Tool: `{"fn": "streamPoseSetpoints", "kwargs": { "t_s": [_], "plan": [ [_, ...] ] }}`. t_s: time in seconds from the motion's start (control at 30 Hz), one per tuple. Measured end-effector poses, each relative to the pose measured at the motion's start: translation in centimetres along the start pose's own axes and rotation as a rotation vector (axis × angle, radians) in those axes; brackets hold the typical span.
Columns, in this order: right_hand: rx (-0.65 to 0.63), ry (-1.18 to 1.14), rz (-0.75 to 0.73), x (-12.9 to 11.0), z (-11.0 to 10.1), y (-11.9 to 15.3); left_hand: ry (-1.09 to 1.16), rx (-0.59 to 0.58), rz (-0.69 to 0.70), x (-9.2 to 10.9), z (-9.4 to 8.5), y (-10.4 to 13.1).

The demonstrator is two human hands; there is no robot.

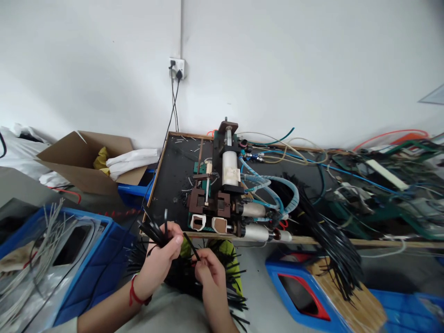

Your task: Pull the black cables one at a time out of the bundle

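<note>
My left hand is closed around a bunch of short black cables, whose ends stick up past the fingers. One cable end stands upright beside the index finger. A single black cable is pinched between the thumb and fingers of my right hand, slanting up to the left. More black cables lie across my lap below both hands. Just beyond the hands stands a pneumatic machine with a brown clamp block and two white-edged pads at the bench's front edge.
A thick bundle of black cables hangs over the bench's front edge on the right. Blue hoses curve beside the machine. To the left are a blue crate with pale wires and a cardboard box. Blue bins stand below right.
</note>
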State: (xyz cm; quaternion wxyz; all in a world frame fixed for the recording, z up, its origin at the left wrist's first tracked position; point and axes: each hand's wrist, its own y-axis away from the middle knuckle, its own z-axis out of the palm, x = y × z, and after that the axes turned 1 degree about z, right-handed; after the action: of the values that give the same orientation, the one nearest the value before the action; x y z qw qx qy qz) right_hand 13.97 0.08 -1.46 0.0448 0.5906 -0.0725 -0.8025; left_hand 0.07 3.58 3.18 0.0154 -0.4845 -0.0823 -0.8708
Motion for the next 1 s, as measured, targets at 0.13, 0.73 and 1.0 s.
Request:
{"fn": "streamPoseSetpoints", "kwargs": {
  "t_s": [0.13,0.73,1.0],
  "plan": [
    [-0.009,0.223,-0.046,-0.8,-0.1,0.0,-0.025,0.033,-0.029,0.3,0.3,-0.4],
    [-0.237,-0.819,0.293,-2.8,0.7,-1.0,0.085,-0.008,0.102,1.2,1.0,-1.1],
    [-0.172,-0.962,0.338,-2.3,0.9,-2.5,0.187,0.059,0.100,1.3,1.3,-0.8]
  ]
}}
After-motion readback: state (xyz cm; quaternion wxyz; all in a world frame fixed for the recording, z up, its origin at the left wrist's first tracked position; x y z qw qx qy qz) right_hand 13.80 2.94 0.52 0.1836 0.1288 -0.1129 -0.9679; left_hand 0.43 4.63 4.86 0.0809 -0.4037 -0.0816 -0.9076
